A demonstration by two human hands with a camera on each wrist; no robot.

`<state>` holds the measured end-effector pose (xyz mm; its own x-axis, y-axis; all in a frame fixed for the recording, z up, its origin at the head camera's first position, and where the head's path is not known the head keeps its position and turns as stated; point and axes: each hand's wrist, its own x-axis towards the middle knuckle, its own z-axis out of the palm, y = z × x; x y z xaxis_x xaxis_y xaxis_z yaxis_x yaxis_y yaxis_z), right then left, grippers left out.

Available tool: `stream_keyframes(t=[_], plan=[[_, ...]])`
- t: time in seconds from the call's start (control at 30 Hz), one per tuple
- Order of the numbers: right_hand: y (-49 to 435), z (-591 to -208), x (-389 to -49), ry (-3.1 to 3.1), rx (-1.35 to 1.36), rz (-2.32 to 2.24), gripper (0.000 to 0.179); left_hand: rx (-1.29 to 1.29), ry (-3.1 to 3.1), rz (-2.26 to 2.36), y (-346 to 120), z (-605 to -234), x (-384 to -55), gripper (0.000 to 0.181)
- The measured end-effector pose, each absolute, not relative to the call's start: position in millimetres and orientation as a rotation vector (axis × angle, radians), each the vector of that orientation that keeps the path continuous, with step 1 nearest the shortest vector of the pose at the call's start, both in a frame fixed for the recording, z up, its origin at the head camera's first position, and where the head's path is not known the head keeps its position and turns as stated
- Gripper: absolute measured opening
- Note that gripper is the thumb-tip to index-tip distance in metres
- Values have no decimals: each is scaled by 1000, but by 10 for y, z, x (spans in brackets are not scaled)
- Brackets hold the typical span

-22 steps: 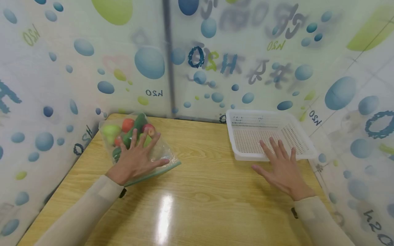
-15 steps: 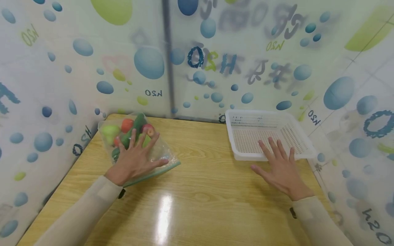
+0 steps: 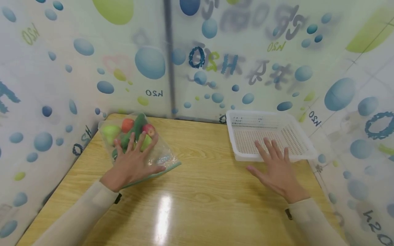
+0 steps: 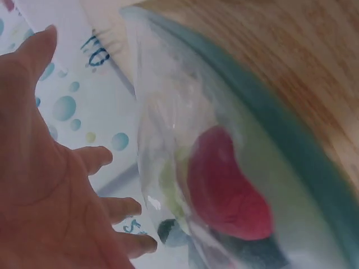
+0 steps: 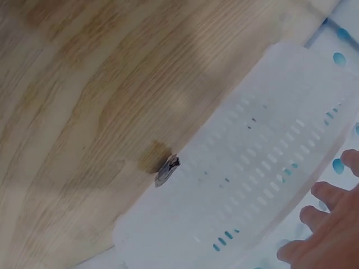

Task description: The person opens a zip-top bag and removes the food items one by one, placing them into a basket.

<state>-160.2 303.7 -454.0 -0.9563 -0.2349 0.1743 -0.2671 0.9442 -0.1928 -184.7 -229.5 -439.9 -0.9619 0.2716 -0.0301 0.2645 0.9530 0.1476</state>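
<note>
A clear zip bag (image 3: 167, 157) with a teal seal strip lies at the table's left, holding a green pear-shaped piece (image 3: 110, 132), a round red piece (image 3: 127, 125), a long dark green piece (image 3: 139, 123) and a red apple (image 3: 149, 129). My left hand (image 3: 131, 167), fingers spread, overlaps the bag in the head view; the left wrist view shows a gap between fingers and plastic. On the right is a white slotted plastic basket (image 3: 231, 136). My right hand (image 3: 278, 172), also spread, is over its near rim, and grips nothing.
The wooden table (image 3: 197, 191) runs between bag and basket. Walls with a bubble print (image 3: 149, 62) enclose it at the back and both sides. A small dark mark or object (image 5: 167, 171) shows at the basket's edge in the right wrist view.
Both hands have drawn back slightly toward the person and a little to the left, fingers still spread. Bag and basket have stayed in place.
</note>
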Motion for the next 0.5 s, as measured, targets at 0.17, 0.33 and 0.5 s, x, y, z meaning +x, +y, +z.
stream_keyframes(t=[0.17,0.33,0.5], plan=[[2934,-4535,-1595,-2939,422,372,100,509,3072,112,-2302,-4416,-1777,114],[2836,-4528,-1583,-2902,463,388,98,535,3084,43,-2331,-4449,-1672,119],[2703,-4500,-1561,-2846,546,402,93,447,3006,110,-2341,-4462,-1584,118]])
